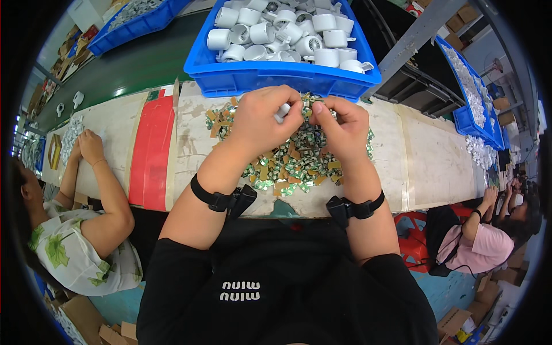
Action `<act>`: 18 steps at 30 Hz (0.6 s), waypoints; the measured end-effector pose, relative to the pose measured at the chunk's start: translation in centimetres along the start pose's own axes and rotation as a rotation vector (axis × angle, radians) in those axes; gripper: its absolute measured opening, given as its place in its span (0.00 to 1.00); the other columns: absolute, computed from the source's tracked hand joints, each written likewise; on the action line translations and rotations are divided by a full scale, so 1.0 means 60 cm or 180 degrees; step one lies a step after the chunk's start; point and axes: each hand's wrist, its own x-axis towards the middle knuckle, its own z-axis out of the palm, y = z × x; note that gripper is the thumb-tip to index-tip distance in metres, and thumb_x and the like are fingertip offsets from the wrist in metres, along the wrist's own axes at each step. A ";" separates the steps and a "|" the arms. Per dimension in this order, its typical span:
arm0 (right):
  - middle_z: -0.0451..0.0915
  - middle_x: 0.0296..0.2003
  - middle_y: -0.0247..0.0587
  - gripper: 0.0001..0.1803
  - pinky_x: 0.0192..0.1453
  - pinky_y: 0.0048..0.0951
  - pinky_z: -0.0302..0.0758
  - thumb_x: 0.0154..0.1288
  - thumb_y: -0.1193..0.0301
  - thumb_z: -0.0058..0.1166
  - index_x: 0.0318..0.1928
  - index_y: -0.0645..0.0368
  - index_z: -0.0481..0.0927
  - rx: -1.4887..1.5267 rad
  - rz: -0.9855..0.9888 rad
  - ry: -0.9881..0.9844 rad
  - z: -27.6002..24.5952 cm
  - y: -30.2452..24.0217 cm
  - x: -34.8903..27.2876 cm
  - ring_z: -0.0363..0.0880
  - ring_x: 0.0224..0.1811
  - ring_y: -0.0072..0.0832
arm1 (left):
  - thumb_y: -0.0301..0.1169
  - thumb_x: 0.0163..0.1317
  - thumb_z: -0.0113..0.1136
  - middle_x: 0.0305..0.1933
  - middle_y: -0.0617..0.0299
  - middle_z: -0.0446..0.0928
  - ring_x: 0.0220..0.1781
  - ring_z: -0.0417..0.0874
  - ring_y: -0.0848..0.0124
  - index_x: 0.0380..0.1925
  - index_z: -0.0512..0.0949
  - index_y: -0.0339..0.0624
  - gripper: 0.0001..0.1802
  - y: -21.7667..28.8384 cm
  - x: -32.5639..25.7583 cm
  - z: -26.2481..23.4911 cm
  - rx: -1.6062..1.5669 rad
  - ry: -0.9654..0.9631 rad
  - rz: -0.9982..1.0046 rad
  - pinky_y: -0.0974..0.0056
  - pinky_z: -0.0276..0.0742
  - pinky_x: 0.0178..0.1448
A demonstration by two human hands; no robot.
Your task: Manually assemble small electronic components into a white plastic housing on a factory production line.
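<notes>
I am holding a small white plastic part [283,110] in my left hand [265,118], the grip clamped on it between thumb and fingertips, raised just above the tabletop [425,155] so that its open end is facing my other hand. My right hand [340,123] is working just beside it, fingers pinched together at the tip; something small appears to be nipped there, but I cannot tell what it is, as the fingers are covering it. The two grips are almost touching, which is keeping the part steady while the right fingers are meeting it.

Directly under both grips a heap of small green and tan chips [290,161] is lying spread on the tabletop, placed so that either hand is needing only a short drop to pick from it. Just beyond the grips a blue crate [276,77] is standing against the heap, filled with white cylindrical housings [287,31]; its position is putting them within a forward reach.

A black band is sitting on each of my wrists. Well to the left of my grips a co-worker's hands [86,146] are resting on the same tabletop beside a red strip [152,149]. Far to the right, another person in a pink top [486,247] is sitting lower down, near further blue bins [474,109].
</notes>
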 end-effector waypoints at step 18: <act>0.85 0.30 0.47 0.03 0.39 0.35 0.77 0.64 0.78 0.62 0.36 0.66 0.85 -0.0483 -0.0459 0.0148 0.008 -0.020 0.001 0.82 0.32 0.41 | 0.28 0.62 0.65 0.28 0.54 0.83 0.30 0.86 0.52 0.32 0.78 0.42 0.04 0.019 -0.006 0.011 -0.0032 -0.0037 -0.0363 0.55 0.79 0.33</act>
